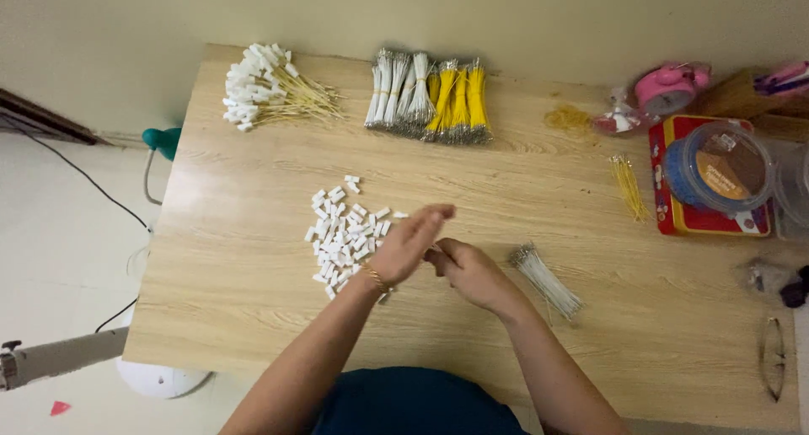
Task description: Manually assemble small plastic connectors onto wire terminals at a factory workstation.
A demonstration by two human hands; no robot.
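Far-left finished connector-wire pile [270, 88] is small beside loose white connectors [344, 237] and wire bundles [430, 96]; left hand [406, 245] open-fingered, right hand [468, 271] pinching something, can't tell what.

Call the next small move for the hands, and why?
Probably the left hand drops to the pile of white connectors just beneath it for one piece. Both hands meet at mid-table, the right hand pinching something too small to identify, with the loose white wires lying beside it.
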